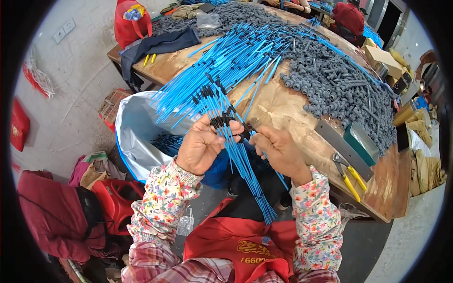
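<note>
A bundle of thin blue tubes with black end fittings (pixel 243 165) is gripped in my left hand (pixel 198 146), its fingers closed round the upper part. The bundle's lower ends hang down over my lap. My right hand (pixel 279 150) is closed on a single blue tube (pixel 277 172) with black fittings, which slants alongside the bundle. Just beyond my hands, a big heap of similar blue tubes (pixel 226 61) lies on the wooden table (pixel 278 106), many reaching past its near edge.
Grey plastic fittings (pixel 337 85) are heaped on the table. Yellow-handled pliers (pixel 350 177) lie near a green box (pixel 362 141) at the right edge. A silver-lined sack (pixel 137 127) stands open below the left edge. Another person (pixel 348 20) sits at the far right.
</note>
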### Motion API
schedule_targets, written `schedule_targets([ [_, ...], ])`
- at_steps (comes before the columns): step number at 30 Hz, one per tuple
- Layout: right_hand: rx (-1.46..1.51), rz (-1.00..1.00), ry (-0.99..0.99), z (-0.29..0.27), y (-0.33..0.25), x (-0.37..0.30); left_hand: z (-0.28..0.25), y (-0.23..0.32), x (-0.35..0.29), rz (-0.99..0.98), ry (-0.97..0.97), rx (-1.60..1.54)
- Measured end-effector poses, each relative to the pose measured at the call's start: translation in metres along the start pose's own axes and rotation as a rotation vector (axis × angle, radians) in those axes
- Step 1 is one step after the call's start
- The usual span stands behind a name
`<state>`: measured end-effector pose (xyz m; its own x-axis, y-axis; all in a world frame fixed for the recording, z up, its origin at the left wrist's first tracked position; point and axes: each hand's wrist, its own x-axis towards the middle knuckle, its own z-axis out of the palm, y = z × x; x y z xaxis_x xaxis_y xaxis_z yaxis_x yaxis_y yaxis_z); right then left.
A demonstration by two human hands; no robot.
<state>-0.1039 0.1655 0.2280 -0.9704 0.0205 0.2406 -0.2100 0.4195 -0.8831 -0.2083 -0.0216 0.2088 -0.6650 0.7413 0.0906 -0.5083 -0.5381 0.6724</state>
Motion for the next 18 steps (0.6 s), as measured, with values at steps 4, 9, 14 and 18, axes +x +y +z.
schedule_targets([
  [4, 0.018, 0.037, 0.025, 0.013, 0.01, -0.003, 0.004, 0.004, -0.005, -0.024, 0.018, -0.041],
  [9, 0.058, 0.032, 0.012, 0.024, 0.016, -0.005, 0.0, 0.004, -0.005, -0.031, 0.075, -0.079],
  [14, -0.296, -0.082, 0.262, 0.03, 0.015, -0.018, 0.016, 0.004, -0.01, -0.035, 0.107, 0.022],
  [18, -0.34, -0.253, 0.428, 0.037, 0.017, -0.037, 0.038, 0.005, -0.017, -0.024, 0.102, 0.097],
])
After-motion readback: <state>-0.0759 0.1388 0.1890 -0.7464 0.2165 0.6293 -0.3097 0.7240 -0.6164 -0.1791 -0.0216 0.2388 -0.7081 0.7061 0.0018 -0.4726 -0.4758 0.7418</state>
